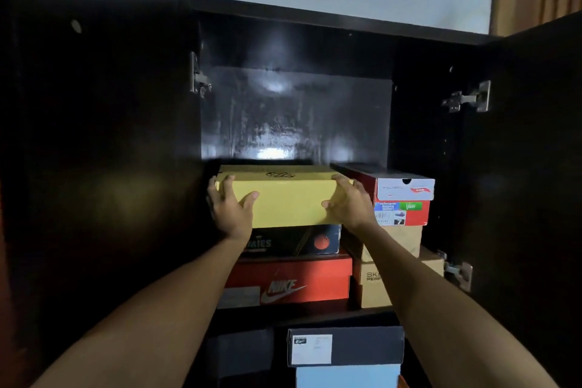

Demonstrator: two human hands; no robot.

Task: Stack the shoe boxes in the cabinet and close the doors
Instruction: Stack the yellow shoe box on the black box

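Note:
A yellow shoe box sits on top of the left stack inside the dark cabinet. My left hand grips its left front corner and my right hand grips its right front corner. Under it lie a black box and a red Nike box. To the right stands a second stack: a red and white box on top of tan boxes. Both cabinet doors, the left door and the right door, stand open.
On the shelf below sit a dark navy box on a light blue box, with a black box to their left. Metal hinges show on both sides. Free space remains above both stacks.

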